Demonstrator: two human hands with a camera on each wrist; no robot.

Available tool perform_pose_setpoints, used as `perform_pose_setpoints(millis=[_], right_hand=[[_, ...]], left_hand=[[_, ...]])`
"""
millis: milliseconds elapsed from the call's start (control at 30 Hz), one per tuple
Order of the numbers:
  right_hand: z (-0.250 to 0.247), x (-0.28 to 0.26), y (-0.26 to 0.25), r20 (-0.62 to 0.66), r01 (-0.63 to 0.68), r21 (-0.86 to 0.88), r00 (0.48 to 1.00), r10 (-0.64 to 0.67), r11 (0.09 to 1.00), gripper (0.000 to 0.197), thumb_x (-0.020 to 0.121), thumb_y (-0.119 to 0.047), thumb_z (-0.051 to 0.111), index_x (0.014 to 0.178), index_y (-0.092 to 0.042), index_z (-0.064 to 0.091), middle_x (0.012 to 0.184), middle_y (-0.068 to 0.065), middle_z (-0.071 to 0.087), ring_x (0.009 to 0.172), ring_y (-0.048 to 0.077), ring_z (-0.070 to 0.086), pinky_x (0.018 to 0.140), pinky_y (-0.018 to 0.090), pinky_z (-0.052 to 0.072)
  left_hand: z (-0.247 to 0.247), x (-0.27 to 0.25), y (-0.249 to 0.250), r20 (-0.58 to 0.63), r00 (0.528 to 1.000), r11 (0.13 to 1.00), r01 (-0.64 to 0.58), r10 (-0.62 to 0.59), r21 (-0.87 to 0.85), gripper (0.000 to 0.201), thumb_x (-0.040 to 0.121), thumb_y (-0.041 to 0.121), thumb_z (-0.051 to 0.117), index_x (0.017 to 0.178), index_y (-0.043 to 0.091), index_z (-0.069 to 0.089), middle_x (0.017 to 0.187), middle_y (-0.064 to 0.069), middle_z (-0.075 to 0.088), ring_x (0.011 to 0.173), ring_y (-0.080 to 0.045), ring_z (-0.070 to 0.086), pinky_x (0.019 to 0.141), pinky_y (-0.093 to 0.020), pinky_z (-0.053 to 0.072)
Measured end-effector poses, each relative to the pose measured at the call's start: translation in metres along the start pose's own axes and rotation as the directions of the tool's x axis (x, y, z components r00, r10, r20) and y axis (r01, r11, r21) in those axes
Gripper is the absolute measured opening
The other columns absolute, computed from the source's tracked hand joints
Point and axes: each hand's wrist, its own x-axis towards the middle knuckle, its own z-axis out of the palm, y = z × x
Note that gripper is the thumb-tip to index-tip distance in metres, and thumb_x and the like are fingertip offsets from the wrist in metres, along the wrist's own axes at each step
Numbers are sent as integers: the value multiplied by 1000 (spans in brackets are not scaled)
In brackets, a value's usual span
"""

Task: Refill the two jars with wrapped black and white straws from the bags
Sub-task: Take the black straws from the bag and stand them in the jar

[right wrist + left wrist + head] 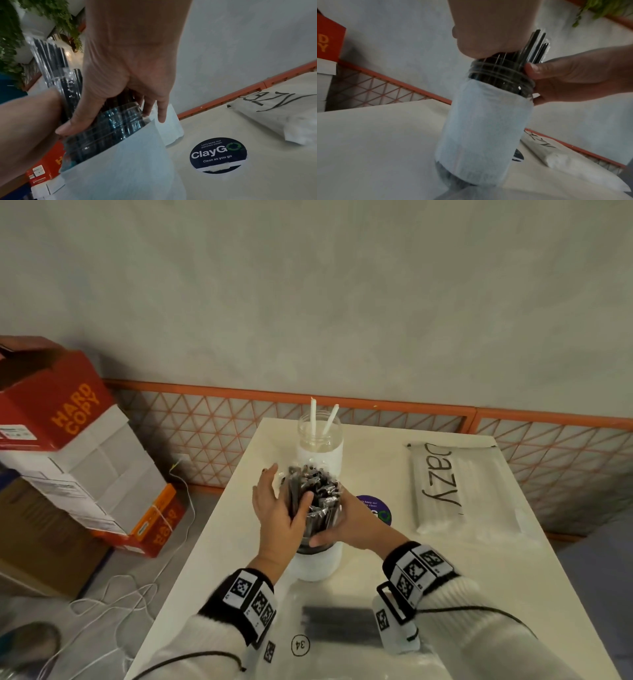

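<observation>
The near jar (318, 563), wrapped in white paper, stands mid-table packed with wrapped black straws (315, 487) that stick out of its mouth. My left hand (284, 498) lies against the left side of the bundle, fingers straight and thumb across the straws. My right hand (342, 522) grips the jar's clear neck (501, 77), thumb in front and fingers round the far side. Behind stands the far jar (320, 440) holding two white straws. A bag of white straws (455, 491) lies to the right. A bag of black straws (339, 625) lies between my wrists.
A round dark sticker (217, 155) is on the table (445, 577) right of the near jar. An orange mesh railing (376, 419) runs behind the table. Cardboard boxes (68, 440) and white cables (130, 594) are on the floor to the left.
</observation>
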Motion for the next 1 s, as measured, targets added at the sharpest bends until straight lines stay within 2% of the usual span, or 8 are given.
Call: perform_pose_setpoints(millis=[133,233,367,500,700,800,900,1000], right_hand=[[1,0,0,-10,-3,-22,1000,3,1000,98,51,-12,92,133,-26,40,122,-18,56,111,-1,52,84,3,40],[1,-2,-1,-8,-10,-32,1000,9,999,102,52,-13,92,137,-26,37,129,-16,52,119,3,46,90,4,37],[-1,-6,-8,4,-25,-80,1000,26,997,105,58,-16,90,142,-25,28,130,-16,44,118,1,39,91,6,30],[1,-8,-7,-4,-45,-95,999,45,994,103,59,-14,89,141,-21,28,123,-15,48,115,6,46,84,4,34],[1,-9,-4,-7,-14,-114,1000,13,993,112,59,-12,89,146,-18,19,131,-14,44,122,5,43,95,3,33],[-9,-16,-1,-17,-96,-247,995,94,964,125,60,-30,88,151,-19,2,149,-4,36,136,16,37,110,27,32],[-32,-44,4,-110,-183,-406,982,151,895,102,70,-42,79,149,-16,20,150,1,34,137,20,35,111,31,31],[-57,-92,16,-254,-210,-436,962,104,875,61,78,-39,74,132,-24,51,131,-4,54,118,13,52,96,22,40]], left_hand=[[-9,-1,7,40,998,998,-39,41,-52,80,88,67,34,146,15,18,150,-15,27,139,-21,20,114,-52,17],[-25,16,29,1,988,962,-149,153,-230,73,91,46,47,146,6,21,151,-11,28,141,-22,24,115,-44,23],[-25,35,48,194,868,887,-462,458,-27,47,96,29,41,137,6,44,144,-7,43,138,-18,32,115,-36,22],[-16,26,30,337,838,831,-513,430,214,40,98,24,33,124,9,60,128,-5,60,125,-20,51,114,-42,21],[-22,8,18,391,852,812,-483,349,327,49,99,33,21,136,16,49,143,3,47,140,-16,29,117,-48,1],[-26,4,25,381,852,837,-475,360,270,55,100,41,12,142,17,38,151,2,34,144,-16,15,117,-47,-2],[-29,-12,36,329,838,858,-497,436,130,50,99,39,28,137,12,47,149,-5,37,142,-20,22,118,-47,7],[-27,-47,44,262,808,845,-532,528,-60,27,90,21,51,106,8,68,124,-11,58,124,-22,45,108,-44,33]])
